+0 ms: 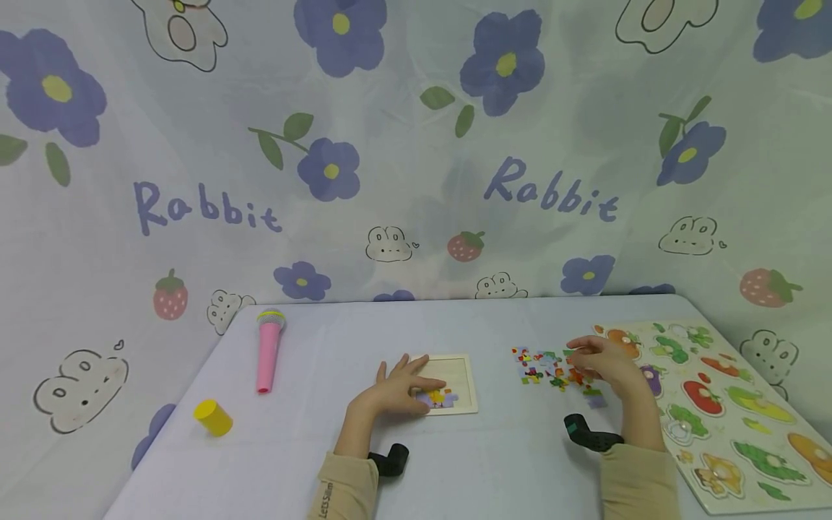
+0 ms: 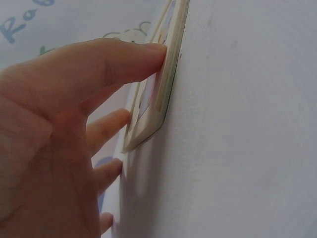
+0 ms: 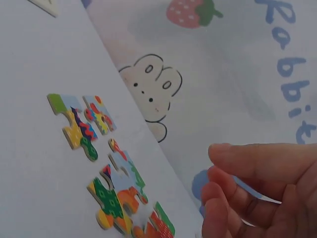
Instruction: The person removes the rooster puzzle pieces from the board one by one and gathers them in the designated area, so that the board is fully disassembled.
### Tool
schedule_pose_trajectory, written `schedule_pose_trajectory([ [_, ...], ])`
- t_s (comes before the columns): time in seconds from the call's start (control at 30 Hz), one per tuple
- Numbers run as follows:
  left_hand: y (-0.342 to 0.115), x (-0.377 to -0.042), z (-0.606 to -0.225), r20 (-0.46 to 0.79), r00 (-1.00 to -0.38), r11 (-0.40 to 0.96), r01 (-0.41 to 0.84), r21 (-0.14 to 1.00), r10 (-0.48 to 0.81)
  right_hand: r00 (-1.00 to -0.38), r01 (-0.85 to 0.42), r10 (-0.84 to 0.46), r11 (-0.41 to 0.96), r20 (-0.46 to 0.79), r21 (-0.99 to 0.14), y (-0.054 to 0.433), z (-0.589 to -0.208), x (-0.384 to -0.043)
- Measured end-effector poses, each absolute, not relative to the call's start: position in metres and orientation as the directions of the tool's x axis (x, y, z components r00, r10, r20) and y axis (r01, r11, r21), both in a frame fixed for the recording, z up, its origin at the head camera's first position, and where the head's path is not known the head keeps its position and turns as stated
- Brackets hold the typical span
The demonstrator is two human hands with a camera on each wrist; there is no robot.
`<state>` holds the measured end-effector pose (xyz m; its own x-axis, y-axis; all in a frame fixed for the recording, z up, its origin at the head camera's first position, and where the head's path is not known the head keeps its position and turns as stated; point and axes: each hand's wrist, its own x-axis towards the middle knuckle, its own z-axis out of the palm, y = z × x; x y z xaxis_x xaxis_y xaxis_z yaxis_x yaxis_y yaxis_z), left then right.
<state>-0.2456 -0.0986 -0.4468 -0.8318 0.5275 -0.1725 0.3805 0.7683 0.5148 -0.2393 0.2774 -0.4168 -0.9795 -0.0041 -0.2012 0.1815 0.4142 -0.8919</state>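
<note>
My left hand [image 1: 393,390] lies over the left side of a small wooden puzzle tray [image 1: 472,390], its fingers spread. In the left wrist view the thumb [image 2: 133,62] touches the tray's near edge. A few joined jigsaw pieces [image 1: 448,398] sit in the lower part of the tray, partly under the fingers. Off to the right, my right hand [image 1: 601,361] hovers at a group of loose colourful jigsaw pieces [image 1: 534,365]. Its thumb and fingers are loosely bent, and the right wrist view shows nothing between them. Several pieces [image 3: 106,196] lie on the table beside that hand.
A large board with vegetable pictures [image 1: 715,433] covers the right side of the white table [image 1: 481,469]. On the left lie a pink toy microphone [image 1: 268,354] and a yellow cylinder [image 1: 213,417]. A patterned curtain [image 1: 403,180] hangs behind the table.
</note>
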Motion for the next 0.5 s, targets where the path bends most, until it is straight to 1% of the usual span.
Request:
schedule_pose_trajectory([
  [0.17, -0.099, -0.246, -0.447, -0.172, -0.831, 0.767, 0.382, 0.515, 0.529, -0.99, 0.125, -0.003, 0.435, -0.14, -0.892, 0.258, -0.415, -0.246],
  [0.33, -0.099, -0.246, -0.446, -0.172, -0.831, 0.769, 0.383, 0.512, 0.528, -0.996, 0.042, -0.058, 0.336, -0.065, -0.941, 0.24, -0.416, -0.253],
  [0.4, -0.099, -0.246, -0.446, -0.173, -0.831, 0.77, 0.385, 0.508, 0.529, -0.996, 0.021, -0.076, 0.29, -0.045, -0.957, 0.233, -0.418, -0.255],
  [0.5, -0.099, -0.246, -0.446, -0.174, -0.829, 0.772, 0.39, 0.501, 0.532, -0.996, 0.01, -0.087, 0.264, -0.034, -0.965, 0.225, -0.421, -0.258],
])
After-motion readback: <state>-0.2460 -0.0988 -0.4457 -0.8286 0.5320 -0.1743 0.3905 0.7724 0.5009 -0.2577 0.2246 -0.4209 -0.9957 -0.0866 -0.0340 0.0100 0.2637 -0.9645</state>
